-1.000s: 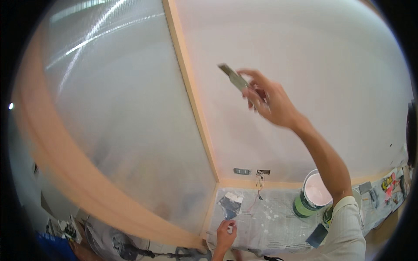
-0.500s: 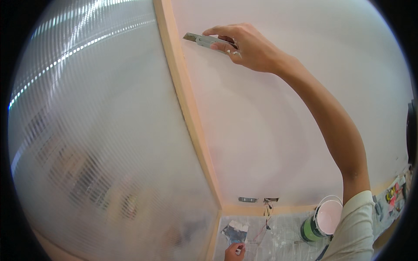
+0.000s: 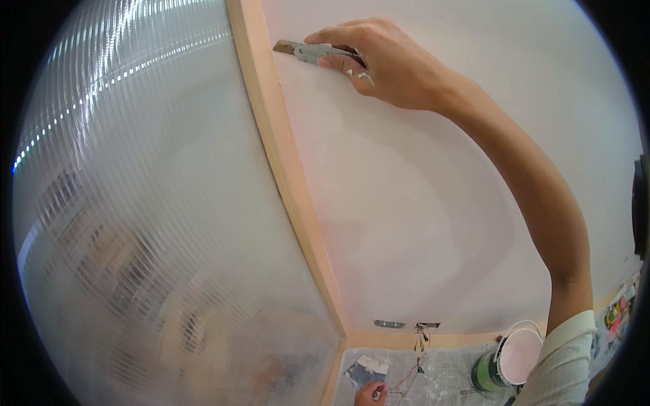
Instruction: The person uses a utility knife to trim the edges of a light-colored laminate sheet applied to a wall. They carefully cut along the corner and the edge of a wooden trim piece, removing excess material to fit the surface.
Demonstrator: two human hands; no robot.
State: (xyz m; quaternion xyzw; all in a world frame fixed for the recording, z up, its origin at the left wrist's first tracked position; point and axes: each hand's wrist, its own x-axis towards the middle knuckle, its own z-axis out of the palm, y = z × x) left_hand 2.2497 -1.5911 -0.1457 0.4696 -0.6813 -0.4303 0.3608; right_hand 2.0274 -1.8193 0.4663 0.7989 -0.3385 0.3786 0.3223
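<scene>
My right hand [image 3: 382, 64] grips a grey knife-like tool [image 3: 315, 55] with a short, stained blade. Its tip is at or very near the seam between a wooden batten [image 3: 274, 142] and the pale pinkish wall [image 3: 399, 189]; contact is unclear. Flecks of white stuff mark my thumb. Low in the view, my left hand [image 3: 371, 393] has curled fingers beside a dark, white-smeared flat piece [image 3: 367, 371]; what it holds, if anything, I cannot make out. Left of the batten is a ribbed translucent panel [image 3: 156, 196].
A green bucket with pinkish contents [image 3: 508, 358] stands on a paint-spattered protective sheet [image 3: 440, 379] at the wall's foot. Loose wires [image 3: 423, 338] hang from a wall opening beside a small fitting [image 3: 389, 323]. Assorted small items [image 3: 616, 311] lie at the far right.
My right hand with the tool has moved up and left to the batten's edge. The view has shifted, so the bucket, sheet and my left hand sit lower in it.
</scene>
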